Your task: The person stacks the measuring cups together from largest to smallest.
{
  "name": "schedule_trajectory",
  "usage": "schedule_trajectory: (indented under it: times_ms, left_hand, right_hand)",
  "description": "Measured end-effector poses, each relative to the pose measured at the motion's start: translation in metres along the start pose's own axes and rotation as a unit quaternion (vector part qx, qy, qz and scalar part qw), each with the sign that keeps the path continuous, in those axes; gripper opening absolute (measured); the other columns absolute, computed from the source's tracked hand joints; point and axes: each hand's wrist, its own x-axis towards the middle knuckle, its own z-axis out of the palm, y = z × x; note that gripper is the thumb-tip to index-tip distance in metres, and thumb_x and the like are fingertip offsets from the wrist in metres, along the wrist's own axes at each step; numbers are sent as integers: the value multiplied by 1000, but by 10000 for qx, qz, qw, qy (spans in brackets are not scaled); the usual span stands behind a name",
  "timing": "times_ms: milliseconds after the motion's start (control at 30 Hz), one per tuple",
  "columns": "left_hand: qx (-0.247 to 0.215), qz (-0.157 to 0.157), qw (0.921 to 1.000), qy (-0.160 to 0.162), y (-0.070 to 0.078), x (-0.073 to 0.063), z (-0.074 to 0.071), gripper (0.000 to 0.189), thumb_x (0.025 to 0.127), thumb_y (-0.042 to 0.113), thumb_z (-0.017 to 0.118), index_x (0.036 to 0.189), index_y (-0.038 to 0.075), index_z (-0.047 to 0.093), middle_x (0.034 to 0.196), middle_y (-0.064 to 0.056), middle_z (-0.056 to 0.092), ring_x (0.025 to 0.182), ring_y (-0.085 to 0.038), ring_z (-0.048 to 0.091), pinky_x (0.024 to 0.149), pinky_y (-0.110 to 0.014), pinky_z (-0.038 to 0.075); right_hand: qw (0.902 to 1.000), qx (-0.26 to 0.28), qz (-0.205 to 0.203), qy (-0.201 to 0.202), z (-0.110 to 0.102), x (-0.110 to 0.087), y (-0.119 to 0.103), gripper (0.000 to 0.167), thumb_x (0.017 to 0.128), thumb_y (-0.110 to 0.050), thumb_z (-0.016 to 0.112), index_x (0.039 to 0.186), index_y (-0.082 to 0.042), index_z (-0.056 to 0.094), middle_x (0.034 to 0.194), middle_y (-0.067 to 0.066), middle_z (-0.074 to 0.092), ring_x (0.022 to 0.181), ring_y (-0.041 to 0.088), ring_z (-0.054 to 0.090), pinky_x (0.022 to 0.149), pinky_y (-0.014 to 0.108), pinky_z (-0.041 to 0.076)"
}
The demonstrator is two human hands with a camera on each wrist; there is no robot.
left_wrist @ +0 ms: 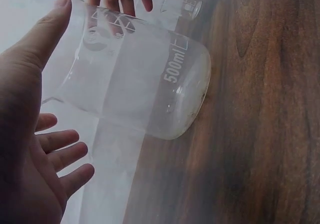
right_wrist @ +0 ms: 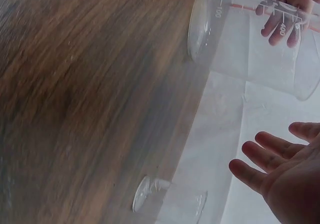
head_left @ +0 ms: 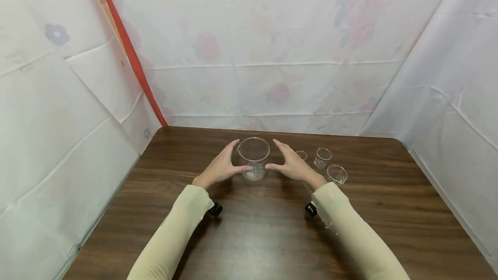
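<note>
A large clear glass beaker (head_left: 253, 159) stands upright on the table, its spout toward the left. White print on its wall reads 500ml in the left wrist view. My left hand (head_left: 221, 165) is at its left side with thumb and fingers spread, the thumb overlapping the glass in the head view. On the other side my right hand (head_left: 292, 164) faces it with straight, parted fingers, a gap showing between palm and glass in the right wrist view. In the left wrist view, the left fingers (left_wrist: 65, 146) stand apart from the beaker wall.
Right of my right hand are two small glass beakers, one farther back (head_left: 323, 159) and one nearer (head_left: 337, 174). Another small glass rim (head_left: 301, 155) is partly hidden behind that hand. White patterned cloth (head_left: 253, 55) hangs around the brown wooden table (head_left: 249, 237).
</note>
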Motion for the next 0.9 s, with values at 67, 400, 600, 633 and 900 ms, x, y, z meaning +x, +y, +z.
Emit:
schedule_trajectory:
  times_ms: [67,400,600,633,900]
  left_hand:
    - [-45,10,10000,1,-1,0,2,114,74,67,72,156,13,16,160,-12,25,145,-36,30,113,-58,32]
    - [-190,60,9998,46,-5,6,7,112,73,66,73,155,12,19,157,-13,31,143,-36,35,110,-59,35]
    - [-307,78,9995,25,-7,7,12,108,74,64,73,154,15,20,155,-12,35,142,-36,37,110,-59,35]
    - [-326,84,9994,20,-7,7,13,108,75,64,73,154,14,20,155,-12,36,142,-35,36,110,-59,35]
    - [-483,182,9987,-28,-8,7,19,102,77,59,74,152,12,24,152,-9,40,140,-33,40,112,-55,35]
  right_hand:
    - [10000,1,-31,-17,1,1,-1,100,83,-54,71,157,-14,17,160,15,25,146,37,27,113,60,31]
    - [9994,270,-188,-49,9,12,-2,104,77,-49,79,155,-10,23,158,17,29,145,39,30,112,61,30]
    - [9988,419,-193,-187,18,13,-1,109,76,-56,77,156,-9,20,159,17,28,145,38,29,113,59,30]
    - [9986,456,-189,-191,19,13,-2,109,76,-55,77,156,-9,20,159,17,28,145,38,29,114,58,30]
    - [9971,725,-83,-227,25,14,-5,105,80,-49,76,157,-11,16,160,14,27,144,38,31,113,57,32]
